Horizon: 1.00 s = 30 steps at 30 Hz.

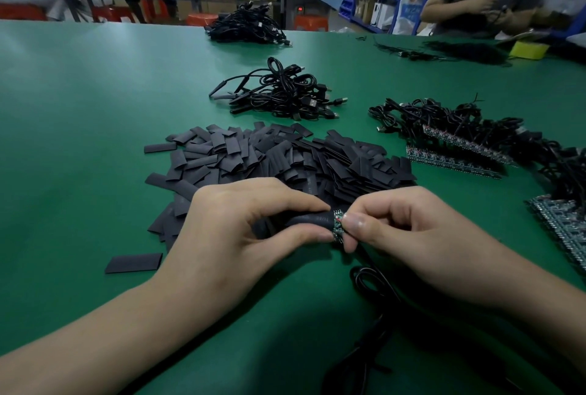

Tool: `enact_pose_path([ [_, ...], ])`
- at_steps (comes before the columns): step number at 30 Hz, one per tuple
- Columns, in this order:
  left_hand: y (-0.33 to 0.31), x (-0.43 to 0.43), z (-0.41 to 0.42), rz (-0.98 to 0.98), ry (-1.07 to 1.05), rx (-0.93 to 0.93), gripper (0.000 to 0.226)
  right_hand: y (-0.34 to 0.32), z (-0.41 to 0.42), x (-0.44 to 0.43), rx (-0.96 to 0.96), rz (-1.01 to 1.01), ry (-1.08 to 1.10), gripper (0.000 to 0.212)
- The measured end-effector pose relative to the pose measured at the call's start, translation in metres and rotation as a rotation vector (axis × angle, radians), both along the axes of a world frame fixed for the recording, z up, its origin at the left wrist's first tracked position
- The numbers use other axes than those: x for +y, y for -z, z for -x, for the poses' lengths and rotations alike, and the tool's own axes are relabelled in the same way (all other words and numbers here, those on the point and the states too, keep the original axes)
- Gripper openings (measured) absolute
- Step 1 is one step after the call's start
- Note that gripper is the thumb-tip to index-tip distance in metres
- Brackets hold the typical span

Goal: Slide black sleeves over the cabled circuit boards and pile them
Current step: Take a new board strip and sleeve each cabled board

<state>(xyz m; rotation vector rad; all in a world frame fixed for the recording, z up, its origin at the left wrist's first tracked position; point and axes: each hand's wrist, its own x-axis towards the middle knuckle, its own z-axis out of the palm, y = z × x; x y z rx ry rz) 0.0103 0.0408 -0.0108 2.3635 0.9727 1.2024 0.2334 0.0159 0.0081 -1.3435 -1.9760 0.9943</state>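
Left hand (253,220) pinches black sleeve (304,220) almost over the circuit board (338,225) gripped by right hand (412,236); small finished pile (285,93) beyond, many bare boards (459,149) remain.

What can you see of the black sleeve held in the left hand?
The black sleeve is a short matte tube, apparently plastic, with pale lettering near its right end. It lies roughly horizontal above the table. The left hand pinches it between thumb and fingers. A green circuit board, pinched by the right hand, sticks out of its right end.
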Motion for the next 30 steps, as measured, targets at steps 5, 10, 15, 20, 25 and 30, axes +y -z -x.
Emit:
enact_pose_path([
  [5, 0.0001, -0.0008, 0.0000, -0.006, 0.002, 0.021, 0.020, 0.0019, 0.0012, 0.0002, 0.028, 0.007, 0.008, 0.038],
  [10, -0.0017, -0.0002, 0.0000, -0.026, -0.047, -0.024, 0.021, 0.0042, -0.0008, 0.0027, 0.080, 0.021, 0.036, 0.037],
  [15, -0.0010, -0.0010, -0.0004, -0.043, -0.050, -0.041, 0.021, 0.0039, -0.0005, 0.0021, 0.107, 0.051, 0.028, 0.037],
  [20, 0.0001, -0.0021, -0.0019, -0.053, 0.024, -0.019, 0.017, 0.0041, 0.0046, -0.0008, 0.126, 0.046, -0.031, 0.037],
  [25, 0.0004, -0.0008, -0.0017, -0.028, 0.005, -0.038, 0.018, 0.0050, 0.0083, -0.0024, 0.198, -0.020, 0.017, 0.019],
  [30, 0.0006, -0.0004, -0.0002, 0.039, -0.046, -0.141, 0.018, 0.0040, 0.0056, -0.0065, 0.062, -0.438, 0.120, 0.007],
])
